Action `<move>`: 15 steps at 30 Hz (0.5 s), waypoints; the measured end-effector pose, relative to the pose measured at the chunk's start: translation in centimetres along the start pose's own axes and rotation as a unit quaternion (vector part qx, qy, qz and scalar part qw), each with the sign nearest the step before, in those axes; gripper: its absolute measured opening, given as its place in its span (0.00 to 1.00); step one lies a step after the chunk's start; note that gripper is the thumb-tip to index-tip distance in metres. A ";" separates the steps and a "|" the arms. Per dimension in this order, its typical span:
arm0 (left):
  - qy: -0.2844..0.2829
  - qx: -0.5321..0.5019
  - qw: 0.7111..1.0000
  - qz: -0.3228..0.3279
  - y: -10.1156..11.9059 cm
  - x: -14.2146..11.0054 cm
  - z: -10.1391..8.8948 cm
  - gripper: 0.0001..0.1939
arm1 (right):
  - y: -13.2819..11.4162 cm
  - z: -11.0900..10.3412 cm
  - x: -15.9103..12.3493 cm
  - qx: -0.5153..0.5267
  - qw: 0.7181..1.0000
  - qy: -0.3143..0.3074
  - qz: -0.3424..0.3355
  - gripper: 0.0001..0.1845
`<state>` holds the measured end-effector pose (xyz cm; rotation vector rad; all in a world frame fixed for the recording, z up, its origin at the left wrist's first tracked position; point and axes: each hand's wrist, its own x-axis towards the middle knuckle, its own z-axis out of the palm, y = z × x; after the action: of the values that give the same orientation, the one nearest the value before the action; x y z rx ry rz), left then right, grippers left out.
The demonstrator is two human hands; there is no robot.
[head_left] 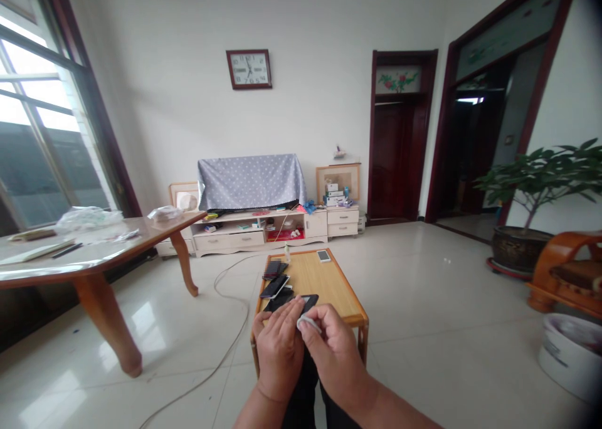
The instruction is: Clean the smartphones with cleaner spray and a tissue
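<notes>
My left hand (281, 347) is closed around a dark phone (309, 302), whose far end shows beyond the fingertips; the rest of it is hidden. In my right hand (335, 347), a small white cloth (308, 322) is pinched between thumb and fingers, close against the phone. Both hands are above the near end of a low wooden table (324, 285). Several dark phones (275, 286) lie overlapping along its left side. A white phone (324, 256) rests at the far right, and a small clear bottle (287, 253) stands at the far left.
To the left is a larger wooden table (108, 256) bearing plastic bags (87, 219). A cable (235, 347) runs over the floor. A low white cabinet (226, 244) stands by the wall. On the right are a potted plant (522, 247), a wooden chair (559, 259) and a white bucket (571, 354).
</notes>
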<state>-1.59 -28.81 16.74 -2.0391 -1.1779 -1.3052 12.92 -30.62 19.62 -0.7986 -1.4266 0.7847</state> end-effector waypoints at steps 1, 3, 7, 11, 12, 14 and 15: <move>-0.001 -0.002 1.000 -0.002 0.0 0.0 0.0 0.22 | -0.1 0.1 -0.1 0.001 1.000 -0.009 -0.001 0.10; -0.003 -0.004 1.000 -0.003 -0.1 0.0 -0.2 0.23 | -0.2 -0.1 0.4 0.012 1.000 0.007 0.010 0.11; -0.008 -0.004 1.000 0.002 -0.1 0.0 -0.1 0.25 | -0.1 -0.5 1.3 0.020 0.997 0.066 0.029 0.14; -0.009 -0.012 1.000 -0.001 -0.2 -0.2 0.1 0.22 | -0.4 0.2 -0.1 0.008 1.000 -0.001 0.010 0.12; -0.010 -0.015 1.000 -0.002 -0.3 -0.2 0.1 0.22 | -0.5 0.3 -0.3 0.006 1.000 -0.017 0.007 0.11; -0.010 -0.017 1.000 -0.006 -0.3 -0.1 0.0 0.22 | -0.5 0.3 -0.1 0.011 1.000 -0.009 0.009 0.11; -0.009 -0.017 1.000 -0.008 -0.2 -0.1 -0.1 0.23 | -0.5 0.2 0.2 0.015 1.000 0.010 0.014 0.12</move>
<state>-1.85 -28.78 16.68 -2.0739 -1.1899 -1.3245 12.72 -30.68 20.14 -0.8031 -1.3843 0.8157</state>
